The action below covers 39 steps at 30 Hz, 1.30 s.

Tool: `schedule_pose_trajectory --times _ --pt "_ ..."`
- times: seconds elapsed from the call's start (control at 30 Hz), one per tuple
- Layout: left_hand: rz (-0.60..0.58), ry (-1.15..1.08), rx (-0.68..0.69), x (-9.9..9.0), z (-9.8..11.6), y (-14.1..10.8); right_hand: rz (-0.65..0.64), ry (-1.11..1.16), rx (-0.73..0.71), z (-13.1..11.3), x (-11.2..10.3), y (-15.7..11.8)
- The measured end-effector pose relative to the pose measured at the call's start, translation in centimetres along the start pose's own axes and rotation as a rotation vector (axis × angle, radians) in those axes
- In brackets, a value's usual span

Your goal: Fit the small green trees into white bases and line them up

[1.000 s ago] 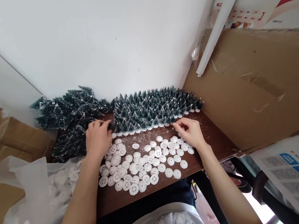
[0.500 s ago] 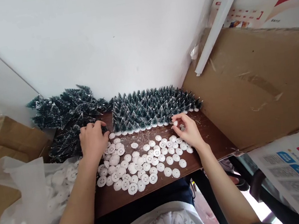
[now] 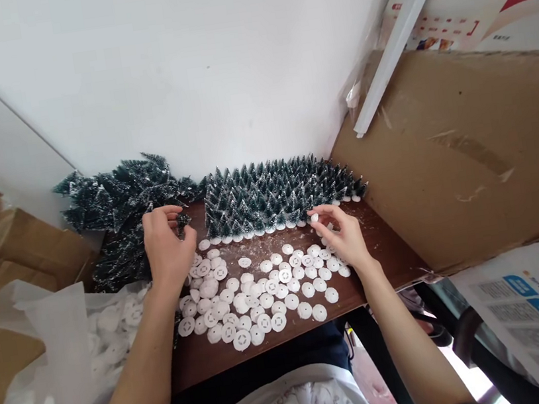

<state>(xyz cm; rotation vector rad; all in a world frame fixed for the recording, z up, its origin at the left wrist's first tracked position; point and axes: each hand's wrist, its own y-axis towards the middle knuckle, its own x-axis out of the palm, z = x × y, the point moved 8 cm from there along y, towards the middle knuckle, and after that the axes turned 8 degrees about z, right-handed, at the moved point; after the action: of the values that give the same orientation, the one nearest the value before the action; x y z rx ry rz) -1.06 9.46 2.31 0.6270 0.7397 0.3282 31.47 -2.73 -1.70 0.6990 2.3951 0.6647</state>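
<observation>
My left hand (image 3: 168, 246) is curled round a small dark green artificial tree (image 3: 182, 221), which shows between thumb and fingers; part of it is hidden. It is beside a heap of loose frosted trees (image 3: 118, 196). My right hand (image 3: 338, 229) pinches a small white round base (image 3: 314, 218) between thumb and fingers, at the front edge of a block of upright trees (image 3: 259, 197) standing on white bases in rows. Many loose white bases (image 3: 264, 324) lie scattered on the brown table between my forearms, some with slotted undersides up.
A clear plastic bag (image 3: 111, 328) with more white bases lies at the left, next to a cardboard box (image 3: 19, 244). A white wall (image 3: 211, 70) rises behind the trees. A large cardboard sheet (image 3: 444, 157) stands at the right, with a white strip (image 3: 393, 51) leaning there.
My left hand's upper fingers have lifted and spread a little, so more of the small tree shows. My right hand still pinches the white base in nearly the same place.
</observation>
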Motion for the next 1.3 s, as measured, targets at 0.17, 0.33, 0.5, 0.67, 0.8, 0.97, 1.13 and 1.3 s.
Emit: schedule_pose_trajectory --times 0.17,0.33,0.5,0.67,0.8,0.97,1.13,1.3 --pt "0.141 -0.122 0.078 -1.9 2.3 -0.3 0.077 0.188 0.061 -1.2 0.0 0.4" --pt "0.071 -0.393 0.047 -1.3 3.6 -1.1 -0.011 0.459 0.086 -5.2 3.0 2.5" --pt "-0.104 -0.633 -0.033 0.2 4.5 -1.9 -0.213 0.620 0.075 -8.7 8.4 4.0" --pt "-0.194 -0.751 -0.112 0.9 4.6 -2.3 -0.192 0.740 0.170 -7.3 11.4 3.0" --pt "-0.193 -0.750 -0.138 1.0 4.5 -2.5 -0.195 0.755 0.218 -6.3 11.7 2.2" --pt "-0.215 -0.778 -0.126 1.1 4.8 -2.8 -0.209 0.760 0.227 -6.6 11.8 1.9" --pt "-0.201 -0.799 -0.092 0.9 5.2 -2.8 -0.214 0.789 0.250 -6.6 12.0 1.8" --pt "-0.196 -0.766 -0.055 0.9 5.2 -2.8 -0.203 0.798 0.263 -6.4 11.9 1.9"
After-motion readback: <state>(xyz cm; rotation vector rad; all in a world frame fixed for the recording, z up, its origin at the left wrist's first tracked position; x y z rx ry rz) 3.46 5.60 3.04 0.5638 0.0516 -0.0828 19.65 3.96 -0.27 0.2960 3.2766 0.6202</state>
